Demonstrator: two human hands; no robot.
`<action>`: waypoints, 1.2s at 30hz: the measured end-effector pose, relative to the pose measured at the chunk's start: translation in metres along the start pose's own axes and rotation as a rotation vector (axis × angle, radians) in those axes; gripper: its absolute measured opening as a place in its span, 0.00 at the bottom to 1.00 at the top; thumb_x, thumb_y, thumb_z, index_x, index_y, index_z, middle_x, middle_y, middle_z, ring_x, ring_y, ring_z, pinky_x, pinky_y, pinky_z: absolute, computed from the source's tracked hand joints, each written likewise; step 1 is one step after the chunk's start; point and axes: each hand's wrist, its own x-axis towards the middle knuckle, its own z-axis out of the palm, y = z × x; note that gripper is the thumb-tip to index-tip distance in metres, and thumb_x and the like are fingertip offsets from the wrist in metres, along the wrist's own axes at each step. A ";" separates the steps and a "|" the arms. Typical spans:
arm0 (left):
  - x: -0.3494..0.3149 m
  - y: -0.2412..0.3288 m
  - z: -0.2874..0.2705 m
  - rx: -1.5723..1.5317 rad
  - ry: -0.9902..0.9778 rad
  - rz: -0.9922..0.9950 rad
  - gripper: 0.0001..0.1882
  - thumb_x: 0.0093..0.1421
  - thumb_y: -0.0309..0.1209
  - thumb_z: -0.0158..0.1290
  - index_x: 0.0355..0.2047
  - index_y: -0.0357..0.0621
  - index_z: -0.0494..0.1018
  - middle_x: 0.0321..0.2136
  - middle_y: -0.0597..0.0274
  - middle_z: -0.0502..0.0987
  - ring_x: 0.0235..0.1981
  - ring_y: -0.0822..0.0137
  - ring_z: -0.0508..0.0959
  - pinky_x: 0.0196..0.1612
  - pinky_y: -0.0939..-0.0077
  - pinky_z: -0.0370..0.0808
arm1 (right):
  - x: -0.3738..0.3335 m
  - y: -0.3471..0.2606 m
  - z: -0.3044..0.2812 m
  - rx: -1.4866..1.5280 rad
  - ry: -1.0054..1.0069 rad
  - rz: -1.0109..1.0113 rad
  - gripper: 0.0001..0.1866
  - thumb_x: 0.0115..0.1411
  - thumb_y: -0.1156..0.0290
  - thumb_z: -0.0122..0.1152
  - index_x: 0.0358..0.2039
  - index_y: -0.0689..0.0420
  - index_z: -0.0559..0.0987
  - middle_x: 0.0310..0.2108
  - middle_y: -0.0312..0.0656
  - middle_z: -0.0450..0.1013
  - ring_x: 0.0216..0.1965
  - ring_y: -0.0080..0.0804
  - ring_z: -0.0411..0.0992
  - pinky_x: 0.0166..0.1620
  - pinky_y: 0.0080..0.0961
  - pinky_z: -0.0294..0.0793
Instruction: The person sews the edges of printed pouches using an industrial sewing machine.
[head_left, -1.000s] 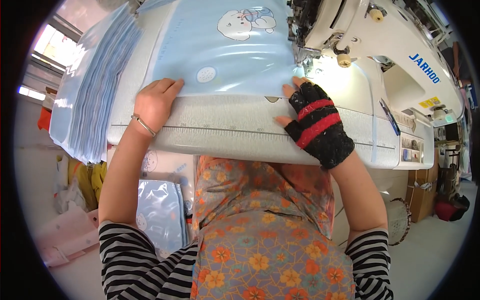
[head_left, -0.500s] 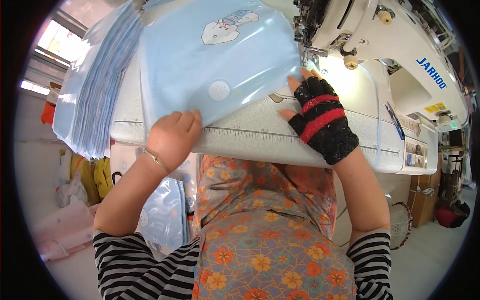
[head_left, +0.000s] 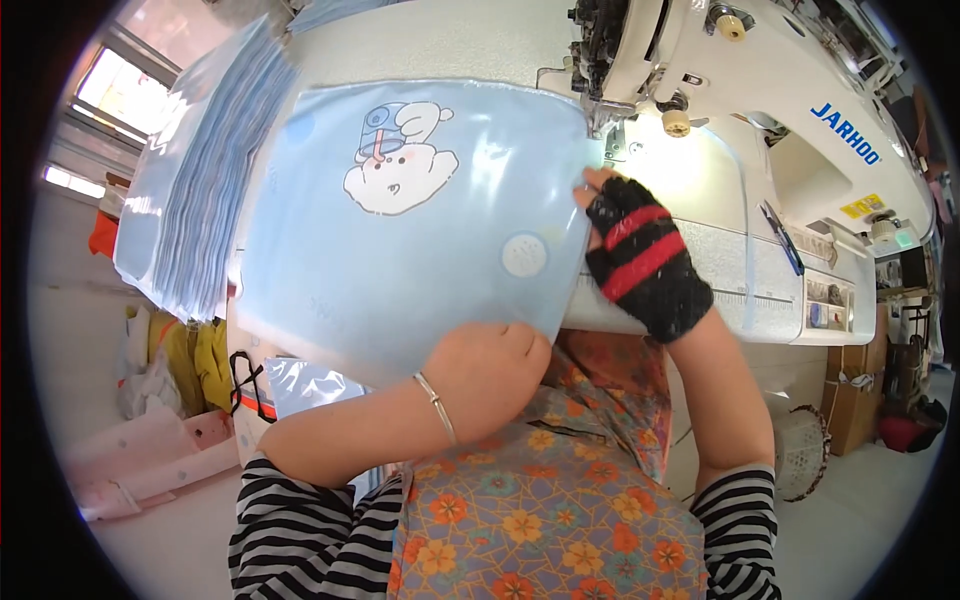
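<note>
A glossy light blue printed sheet (head_left: 400, 270) with a white cartoon animal lies over the table of a sewing machine (head_left: 690, 90). Its right edge reaches the lit needle area, and its lower edge hangs over the table's front. My left hand (head_left: 490, 365), bare with a bracelet at the wrist, is closed on the sheet's lower right corner; its fingertips are hidden. In a black and red fingerless glove, my right hand (head_left: 645, 255) grips the right edge just below the presser foot, fingers bent and thumb tucked in.
A thick stack of similar blue sheets (head_left: 200, 180) leans at the left. A blue-handled tool (head_left: 783, 238) and a small parts tray (head_left: 830, 305) are at the table's right end. Below are another blue sheet (head_left: 315, 385), yellow cloth (head_left: 190, 365) and a round basket (head_left: 803, 455).
The sheet has turned and come nearer, its right edge now along the needle area. My left hand has moved right and toward me with its corner. My right hand has closed in on the edge.
</note>
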 end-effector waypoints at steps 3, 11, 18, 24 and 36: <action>0.011 -0.001 -0.002 -0.028 0.037 -0.013 0.12 0.47 0.28 0.51 0.34 0.40 0.71 0.27 0.58 0.72 0.26 0.59 0.77 0.27 0.67 0.74 | -0.020 -0.029 -0.011 0.136 -0.023 -0.065 0.22 0.49 0.78 0.56 0.48 0.59 0.73 0.51 0.53 0.69 0.54 0.56 0.67 0.56 0.46 0.69; 0.013 0.000 0.016 -0.138 0.268 -0.014 0.18 0.43 0.25 0.55 0.38 0.40 0.72 0.32 0.55 0.74 0.32 0.54 0.76 0.36 0.63 0.74 | -0.041 -0.045 -0.020 0.304 -0.079 0.013 0.20 0.43 0.77 0.61 0.41 0.58 0.75 0.47 0.49 0.72 0.50 0.52 0.71 0.50 0.42 0.74; -0.061 -0.072 0.029 0.185 0.537 -0.354 0.29 0.43 0.17 0.50 0.50 0.34 0.70 0.54 0.43 0.71 0.54 0.44 0.71 0.58 0.52 0.66 | -0.035 -0.042 -0.023 0.270 -0.041 -0.026 0.21 0.41 0.79 0.61 0.40 0.59 0.76 0.46 0.50 0.73 0.49 0.52 0.72 0.49 0.42 0.75; -0.086 -0.137 0.001 0.246 0.528 -0.335 0.28 0.40 0.11 0.47 0.45 0.36 0.75 0.48 0.48 0.76 0.49 0.49 0.76 0.53 0.62 0.73 | -0.028 -0.038 -0.020 0.163 -0.027 -0.027 0.23 0.40 0.80 0.60 0.42 0.60 0.75 0.47 0.50 0.72 0.50 0.52 0.72 0.52 0.42 0.73; -0.043 -0.200 -0.017 0.318 0.502 -0.248 0.27 0.41 0.12 0.49 0.43 0.42 0.77 0.45 0.56 0.78 0.44 0.53 0.78 0.48 0.66 0.76 | 0.004 -0.014 -0.003 -0.001 -0.056 0.049 0.23 0.46 0.80 0.58 0.46 0.59 0.74 0.52 0.50 0.70 0.54 0.50 0.68 0.56 0.42 0.69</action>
